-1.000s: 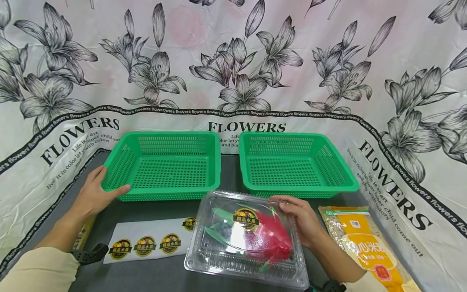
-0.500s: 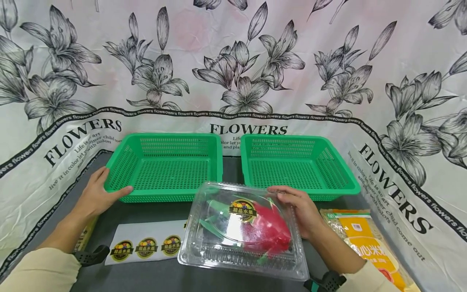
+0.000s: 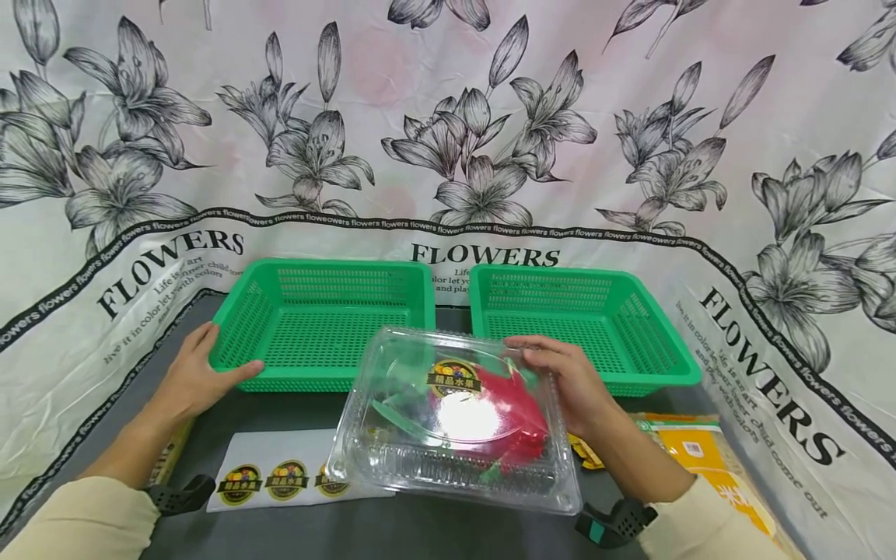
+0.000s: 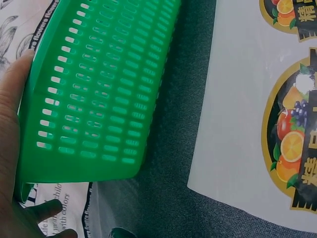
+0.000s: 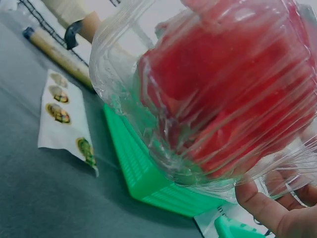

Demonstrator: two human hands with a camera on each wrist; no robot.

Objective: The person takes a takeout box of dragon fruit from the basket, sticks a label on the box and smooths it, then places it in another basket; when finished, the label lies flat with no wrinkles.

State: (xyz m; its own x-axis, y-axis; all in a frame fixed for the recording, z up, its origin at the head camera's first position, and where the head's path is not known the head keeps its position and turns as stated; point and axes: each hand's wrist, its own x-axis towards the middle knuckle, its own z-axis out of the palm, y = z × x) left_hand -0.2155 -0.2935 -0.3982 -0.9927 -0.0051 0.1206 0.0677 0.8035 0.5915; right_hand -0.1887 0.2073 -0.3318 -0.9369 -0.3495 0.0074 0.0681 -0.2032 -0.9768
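My right hand (image 3: 570, 385) grips the right edge of a clear plastic clamshell box (image 3: 357, 459), its fingers partly seen through the plastic in the right wrist view. Inside lies a red dragon fruit (image 3: 514, 412) with green scales; a round black and gold sticker (image 3: 453, 379) is on the lid. The box is held above the table and covers part of both baskets' fronts. At the near left corner of the left green basket (image 3: 308, 381), my left hand (image 3: 192, 381) holds the rim, thumb (image 4: 15, 82) along it and fingers around the corner.
A second green basket (image 3: 616, 377) stands to the right. A white sheet of round stickers (image 3: 280, 451) lies in front, partly under the box's outline. A yellow bag of rice (image 3: 700, 459) is at right, another bag (image 3: 170, 455) at left. A flower-print cloth (image 3: 448, 117) hangs behind.
The box with the dragon fruit has moved forward and slightly left toward the left basket, in my right hand. My left hand stays at the basket corner. The head view has shifted a little.
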